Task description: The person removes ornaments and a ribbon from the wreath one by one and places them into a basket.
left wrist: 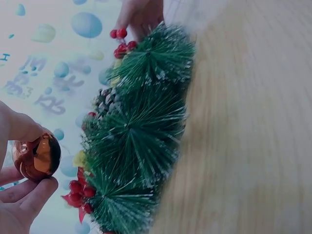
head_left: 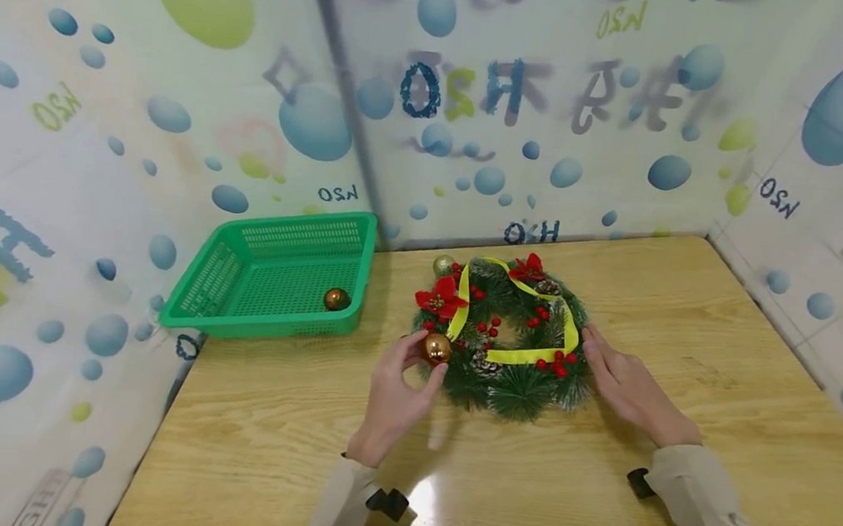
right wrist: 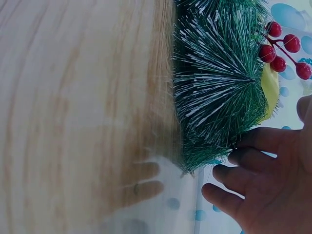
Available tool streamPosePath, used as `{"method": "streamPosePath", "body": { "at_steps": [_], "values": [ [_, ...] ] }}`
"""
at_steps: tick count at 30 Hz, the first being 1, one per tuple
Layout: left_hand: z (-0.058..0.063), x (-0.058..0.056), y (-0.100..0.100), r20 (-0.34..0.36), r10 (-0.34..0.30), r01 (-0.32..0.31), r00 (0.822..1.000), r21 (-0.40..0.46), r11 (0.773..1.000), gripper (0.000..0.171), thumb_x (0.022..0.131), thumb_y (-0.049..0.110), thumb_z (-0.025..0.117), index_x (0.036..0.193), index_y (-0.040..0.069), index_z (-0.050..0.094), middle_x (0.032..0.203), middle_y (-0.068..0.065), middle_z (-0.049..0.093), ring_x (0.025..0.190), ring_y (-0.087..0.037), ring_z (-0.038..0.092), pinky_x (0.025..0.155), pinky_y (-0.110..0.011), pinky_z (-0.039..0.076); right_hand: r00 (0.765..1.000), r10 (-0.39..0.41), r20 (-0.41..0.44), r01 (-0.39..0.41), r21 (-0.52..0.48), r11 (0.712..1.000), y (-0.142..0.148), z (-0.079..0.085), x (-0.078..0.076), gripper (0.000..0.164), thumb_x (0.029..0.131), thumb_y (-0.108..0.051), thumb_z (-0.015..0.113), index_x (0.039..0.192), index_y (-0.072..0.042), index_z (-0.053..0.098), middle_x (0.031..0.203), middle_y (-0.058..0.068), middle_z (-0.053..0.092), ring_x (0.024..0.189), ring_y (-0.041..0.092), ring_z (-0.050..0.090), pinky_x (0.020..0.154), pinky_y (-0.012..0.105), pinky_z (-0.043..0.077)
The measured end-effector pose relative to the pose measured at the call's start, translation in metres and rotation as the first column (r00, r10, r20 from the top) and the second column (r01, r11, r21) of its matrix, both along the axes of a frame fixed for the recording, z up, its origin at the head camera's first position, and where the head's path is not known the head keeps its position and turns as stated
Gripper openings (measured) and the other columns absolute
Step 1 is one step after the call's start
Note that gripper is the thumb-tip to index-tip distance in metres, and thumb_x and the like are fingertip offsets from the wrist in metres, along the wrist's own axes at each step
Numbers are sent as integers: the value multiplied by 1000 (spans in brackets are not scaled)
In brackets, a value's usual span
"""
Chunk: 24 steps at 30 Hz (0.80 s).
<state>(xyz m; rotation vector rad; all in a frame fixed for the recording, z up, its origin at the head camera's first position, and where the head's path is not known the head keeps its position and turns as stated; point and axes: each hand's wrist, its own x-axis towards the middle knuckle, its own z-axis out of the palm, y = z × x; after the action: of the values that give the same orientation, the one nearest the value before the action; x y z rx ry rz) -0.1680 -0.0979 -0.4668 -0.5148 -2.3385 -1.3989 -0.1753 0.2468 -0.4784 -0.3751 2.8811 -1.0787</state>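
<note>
A green wreath (head_left: 518, 397) lies on the wooden table, dressed with red flowers, red berries, pine cones and a yellow ribbon (head_left: 522, 357). My left hand (head_left: 397, 390) pinches a shiny copper-coloured ball ornament (head_left: 438, 348) between thumb and fingers, at the wreath's left front edge. In the left wrist view this ball (left wrist: 36, 156) is held just beside the berries. My right hand (head_left: 625, 385) rests with its fingers extended against the wreath's right side. Seen from the right wrist, the fingertips (right wrist: 239, 156) touch the green needles (right wrist: 219, 92). A gold ball (head_left: 443, 265) sits at the wreath's back left.
A green plastic basket (head_left: 194, 281) stands on the table's left side, with another copper-coloured ball (head_left: 336, 299) inside. Behind the table (head_left: 255, 449) hangs a wall covering (head_left: 493, 136) printed with blue and green drops. Dark wrist cameras (head_left: 387, 504) sit on both sleeves.
</note>
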Motion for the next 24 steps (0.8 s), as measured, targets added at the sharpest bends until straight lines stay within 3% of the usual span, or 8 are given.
{"method": "streamPosePath", "body": {
  "at_steps": [11, 24],
  "values": [
    [9, -14, -19, -33, 56, -54, 998, 51, 997, 50, 86, 4, 79, 131, -5, 59, 117, -18, 68, 108, -30, 69, 95, -33, 60, 1000, -5, -1, 5, 8, 1000, 0, 1, 2, 64, 113, -39, 20, 157, 7, 23, 163, 29, 22, 145, 51, 32, 117, 66, 29],
    [18, -28, -41, -135, 95, -89, 986, 54, 995, 46, 87, 3, 78, 129, -7, 61, 111, -20, 70, 100, -32, 71, 88, -38, 62, 1000, -3, -26, 4, 21, 1000, 0, 1, 2, 63, 113, -38, 21, 156, 8, 27, 161, 31, 25, 143, 51, 35, 116, 66, 31]
  ]
}}
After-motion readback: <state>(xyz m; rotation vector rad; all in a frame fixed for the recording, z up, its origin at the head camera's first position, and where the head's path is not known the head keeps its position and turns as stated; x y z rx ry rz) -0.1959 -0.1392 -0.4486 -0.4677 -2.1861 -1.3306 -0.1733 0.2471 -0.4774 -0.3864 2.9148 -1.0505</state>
